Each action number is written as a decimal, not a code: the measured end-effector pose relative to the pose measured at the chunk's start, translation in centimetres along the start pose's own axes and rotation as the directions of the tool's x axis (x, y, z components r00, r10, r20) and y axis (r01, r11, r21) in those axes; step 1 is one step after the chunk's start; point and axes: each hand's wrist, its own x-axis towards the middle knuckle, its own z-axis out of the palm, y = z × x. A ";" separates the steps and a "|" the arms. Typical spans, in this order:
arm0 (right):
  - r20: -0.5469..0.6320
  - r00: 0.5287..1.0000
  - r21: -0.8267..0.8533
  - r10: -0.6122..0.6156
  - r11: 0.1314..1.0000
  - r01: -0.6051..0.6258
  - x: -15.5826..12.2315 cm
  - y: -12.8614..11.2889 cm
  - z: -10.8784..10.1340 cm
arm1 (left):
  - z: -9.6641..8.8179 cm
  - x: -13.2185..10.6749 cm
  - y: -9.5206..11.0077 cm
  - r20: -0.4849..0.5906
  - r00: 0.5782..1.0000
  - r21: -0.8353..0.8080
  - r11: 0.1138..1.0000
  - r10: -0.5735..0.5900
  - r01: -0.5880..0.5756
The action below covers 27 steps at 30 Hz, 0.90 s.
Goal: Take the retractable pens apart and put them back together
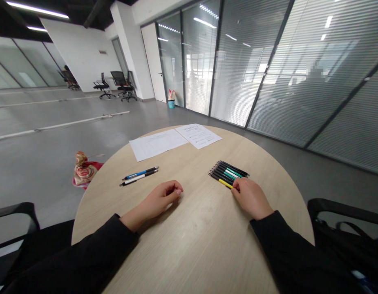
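On the right of the round table, several mostly black pens (228, 168) lie side by side in a slanted row, some with green or white parts. At the row's near edge is a yellow-and-black pen (224, 183). My right hand (251, 198) is closed on its near end, and the fingers hide that end. My left hand (159, 202) rests on the table with its fingers curled in and nothing visible in them. Beyond it to the left, a blue-and-black pen (140, 173) and a white-and-black pen (139, 178) lie close together, untouched.
Two printed paper sheets (159, 143) overlap at the far side of the wooden table (189, 245). Black chairs (345, 208) flank the table. A patterned bag (84, 170) sits on the floor at left. Glass partitions with blinds stand behind.
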 end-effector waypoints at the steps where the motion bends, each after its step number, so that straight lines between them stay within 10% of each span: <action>1: 0.001 1.000 0.000 0.004 1.000 -0.004 0.0 0.0 0.0 | 0.0 0.0 -0.1 0.002 1.000 -0.006 1.000 -0.001 0.001; 22: -0.098 0.995 0.024 -0.020 0.999 0.023 -0.1 -1.1 -0.3 | 0.1 0.1 -0.2 -0.048 0.999 0.007 1.000 0.025 -0.025; 27: -0.060 0.990 0.094 -0.131 0.986 0.136 -0.6 -2.7 -0.4 | -1.0 0.8 -1.5 -0.176 0.978 0.262 0.963 0.107 -0.058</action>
